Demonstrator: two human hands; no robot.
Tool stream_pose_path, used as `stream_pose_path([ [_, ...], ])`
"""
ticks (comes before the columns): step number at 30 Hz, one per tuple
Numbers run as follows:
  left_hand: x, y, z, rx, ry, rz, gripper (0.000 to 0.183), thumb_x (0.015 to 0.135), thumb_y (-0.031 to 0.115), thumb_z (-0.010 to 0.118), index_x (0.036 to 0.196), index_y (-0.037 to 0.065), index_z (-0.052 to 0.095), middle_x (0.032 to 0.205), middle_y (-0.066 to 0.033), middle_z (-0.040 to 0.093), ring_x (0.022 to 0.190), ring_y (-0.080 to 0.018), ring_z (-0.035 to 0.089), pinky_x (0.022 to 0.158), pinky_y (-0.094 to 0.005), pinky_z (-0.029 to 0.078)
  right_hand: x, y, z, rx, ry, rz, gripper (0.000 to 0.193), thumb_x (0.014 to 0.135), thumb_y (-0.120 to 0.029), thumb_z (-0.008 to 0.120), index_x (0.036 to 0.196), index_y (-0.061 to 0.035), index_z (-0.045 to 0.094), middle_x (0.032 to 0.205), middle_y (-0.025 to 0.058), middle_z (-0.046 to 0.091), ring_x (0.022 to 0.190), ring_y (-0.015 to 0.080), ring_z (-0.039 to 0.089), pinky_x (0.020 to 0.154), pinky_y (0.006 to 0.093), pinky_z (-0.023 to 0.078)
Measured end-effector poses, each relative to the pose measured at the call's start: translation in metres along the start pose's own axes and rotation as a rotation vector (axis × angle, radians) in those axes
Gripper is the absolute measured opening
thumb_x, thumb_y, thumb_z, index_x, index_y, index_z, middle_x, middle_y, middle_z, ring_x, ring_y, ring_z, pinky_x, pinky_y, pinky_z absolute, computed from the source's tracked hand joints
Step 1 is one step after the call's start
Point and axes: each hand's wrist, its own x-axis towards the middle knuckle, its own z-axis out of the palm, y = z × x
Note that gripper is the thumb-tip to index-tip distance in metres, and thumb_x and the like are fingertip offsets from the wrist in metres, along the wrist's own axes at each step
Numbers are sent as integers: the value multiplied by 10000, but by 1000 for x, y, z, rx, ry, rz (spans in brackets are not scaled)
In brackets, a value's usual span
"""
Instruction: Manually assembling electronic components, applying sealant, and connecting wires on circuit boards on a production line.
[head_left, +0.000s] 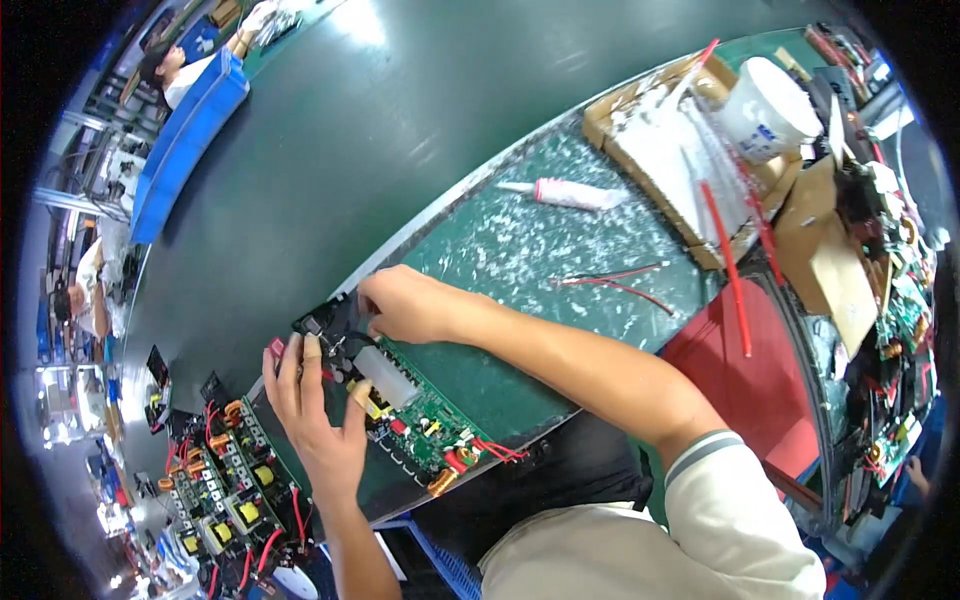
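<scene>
A green circuit board (432, 425) lies at the near edge of the bench in front of me, carrying a whitish block (388, 377), yellow parts, copper coils and red wires. My left hand (325, 415) grips its left side, thumb by the whitish block and fingers over the black parts at its far end. My right hand (408, 306) is closed at that far end, beside a black piece (345, 318). Its fingertips are partly hidden, and what they pinch cannot be made out.
More circuit boards (225, 490) stand at the lower left. On the white-smeared bench mat lie a tube with a nozzle (575, 194) and thin red and black wires (620, 280). A cardboard tray (650, 150), white bucket (768, 108) and red stool (750, 370) are right. A blue bin (185, 150) stands far left near a co-worker.
</scene>
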Motion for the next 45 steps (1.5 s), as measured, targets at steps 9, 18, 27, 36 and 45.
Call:
stream_pose_path([
  [9, 8, 1, -12, -332, 341, -105, 680, 845, 117, 761, 1433, 14, 435, 1389, -168, 543, 1281, -312, 517, 1089, -432, 384, -103, 45, -112, -937, 664, 292, 580, 832, -140, 700, 1374, -102, 499, 1270, 130, 620, 1320, 401, 453, 1068, 556, 331],
  [18, 38, 61, 12, -1553, 52, -517, 893, 862, 45, 759, 1536, 36, 173, 1160, -169, 638, 907, -144, 641, 760, -269, 523, -97, -59, -19, -368, 549, -326, 749, 705, 56, 745, 1403, -59, 499, 1123, 106, 685, 996, 278, 658, 896, 385, 481],
  [27, 23, 38, -3, -1696, 249, -656, 818, 876, 62, 739, 1520, 63, 236, 1169, -191, 645, 874, -156, 659, 730, -256, 561, -90, -65, 46, 1228, 680, 15, 357, 984, -263, 633, 1213, 1, 560, 930, 49, 620, 810, 111, 588, 727, 272, 477],
  [36, 24, 41, 3, -1706, 240, -635, 811, 879, 33, 727, 1523, 92, 238, 1198, -207, 637, 876, -158, 661, 732, -256, 561, -73, -73, 47, 1317, 921, 131, 366, 1050, -344, 491, 847, -54, 586, 635, 15, 555, 534, 94, 497, 495, 241, 388],
  [45, 28, 47, 7, -1702, 247, -629, 805, 873, 10, 726, 1515, 88, 246, 1184, -217, 647, 857, -163, 673, 730, -266, 577, -69, -71, 40, 1215, 933, 208, 397, 1033, -384, 525, 799, -69, 583, 597, 2, 508, 518, 79, 431, 491, 246, 335],
])
